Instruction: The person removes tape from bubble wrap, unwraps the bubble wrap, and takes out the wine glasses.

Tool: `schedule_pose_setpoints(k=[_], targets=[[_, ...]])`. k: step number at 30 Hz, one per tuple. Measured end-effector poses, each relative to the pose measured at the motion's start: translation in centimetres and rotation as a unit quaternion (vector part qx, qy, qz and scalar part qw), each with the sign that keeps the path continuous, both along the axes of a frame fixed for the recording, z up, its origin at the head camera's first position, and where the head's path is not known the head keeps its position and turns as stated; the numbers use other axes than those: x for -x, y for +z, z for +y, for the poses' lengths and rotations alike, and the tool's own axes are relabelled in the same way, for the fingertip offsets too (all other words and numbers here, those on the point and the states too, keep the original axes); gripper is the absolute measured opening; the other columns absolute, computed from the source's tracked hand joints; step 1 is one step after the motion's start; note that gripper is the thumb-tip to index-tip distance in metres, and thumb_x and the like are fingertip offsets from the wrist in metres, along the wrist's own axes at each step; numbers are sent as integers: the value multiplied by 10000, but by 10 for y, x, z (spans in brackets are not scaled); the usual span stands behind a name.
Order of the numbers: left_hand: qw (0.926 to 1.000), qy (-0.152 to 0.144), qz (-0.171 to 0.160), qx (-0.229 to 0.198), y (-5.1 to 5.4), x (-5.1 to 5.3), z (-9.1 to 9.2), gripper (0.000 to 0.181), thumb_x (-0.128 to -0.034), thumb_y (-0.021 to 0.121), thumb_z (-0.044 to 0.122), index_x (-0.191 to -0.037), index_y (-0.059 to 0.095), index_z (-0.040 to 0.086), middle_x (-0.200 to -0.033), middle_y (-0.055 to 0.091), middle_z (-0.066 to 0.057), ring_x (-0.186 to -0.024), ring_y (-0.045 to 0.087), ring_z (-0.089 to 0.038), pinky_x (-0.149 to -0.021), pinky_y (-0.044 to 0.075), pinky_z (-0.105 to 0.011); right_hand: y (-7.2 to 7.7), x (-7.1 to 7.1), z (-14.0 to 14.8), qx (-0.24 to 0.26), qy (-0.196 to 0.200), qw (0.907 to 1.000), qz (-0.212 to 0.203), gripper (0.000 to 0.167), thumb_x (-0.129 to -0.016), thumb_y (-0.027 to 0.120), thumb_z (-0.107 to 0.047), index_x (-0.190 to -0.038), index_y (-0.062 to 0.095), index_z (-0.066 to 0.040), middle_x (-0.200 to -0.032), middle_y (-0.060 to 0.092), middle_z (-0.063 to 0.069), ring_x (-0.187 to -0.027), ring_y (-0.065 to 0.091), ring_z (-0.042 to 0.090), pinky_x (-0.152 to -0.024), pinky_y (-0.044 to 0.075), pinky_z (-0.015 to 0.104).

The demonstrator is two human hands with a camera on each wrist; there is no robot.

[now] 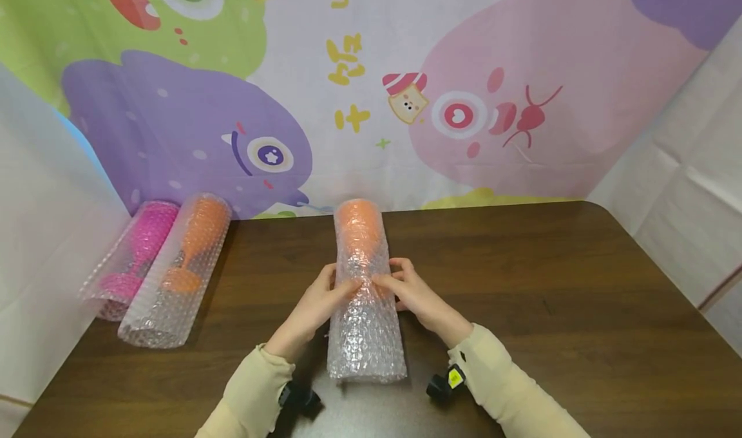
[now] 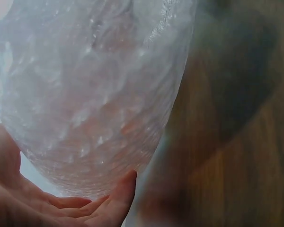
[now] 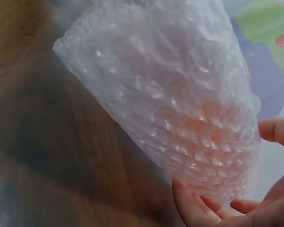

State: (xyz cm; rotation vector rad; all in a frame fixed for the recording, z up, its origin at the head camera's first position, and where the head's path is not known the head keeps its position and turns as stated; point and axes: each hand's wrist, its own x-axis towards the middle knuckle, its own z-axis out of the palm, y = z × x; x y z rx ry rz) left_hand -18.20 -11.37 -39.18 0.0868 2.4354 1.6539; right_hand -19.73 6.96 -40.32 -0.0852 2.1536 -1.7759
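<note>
A bubble-wrap roll (image 1: 364, 335) stretches lengthwise at the middle of the table, its far end toward the backdrop. It is a long, soft-sided tube of clear, glossy plastic, pebbled all over with small blisters that catch the light. Through the far half glows an orange goblet-shaped object (image 1: 359, 222) (the wrap blurs its outline); the near half is silvery and crinkled, ending in a ragged, flattened edge.

The left hand (image 1: 319, 301) and the right hand (image 1: 418, 297) hold the tube between them, clamped on it from opposite sides near its midpoint: thumbs on top, the other fingers curving round the flanks. Each wrist, beyond a pale cream sleeve cuff, carries a small black device.

Two similar wrapped tubes lie side by side, slanting, at the table's left end: a pink-filled tube (image 1: 110, 290) nearest the white side sheet, and an orange-filled tube (image 1: 159, 319) beside it, the goblet forms showing through the film.

The table (image 1: 522, 303) is dark brown with streaky wood grain and a rounded far right corner. Behind it hangs a printed cloth backdrop (image 1: 365, 167) with green, purple and pink cartoon creatures and yellow characters; creased white sheets (image 1: 675, 154) close both sides.
</note>
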Motion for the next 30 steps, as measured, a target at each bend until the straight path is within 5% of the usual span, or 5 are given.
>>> schedule_pose_setpoints(k=[22, 30], targets=[[9994, -313, -61, -97, -8, -14, 30, 614, -851, 575, 381, -1324, 348, 62, -1212, 520, -170, -973, 576, -246, -768, 494, -351, 2, -19, 33, -3, 80, 9996, -278, 646, -854, 526, -316, -1320, 167, -48, -1183, 415, 228, -1029, 493, 284, -755, 486, 379], [9993, -207, -231, -218, -6, -16, 34, 635, -849, 580, 364, -1326, 323, 33, -1223, 512, -198, -963, 586, -242, -784, 490, -351, 3, -17, 37, -96, 216, 9990, -378, 640, -848, 524, -313, -1308, 161, -55, -1141, 404, 211, -1014, 497, 286, -796, 469, 387]])
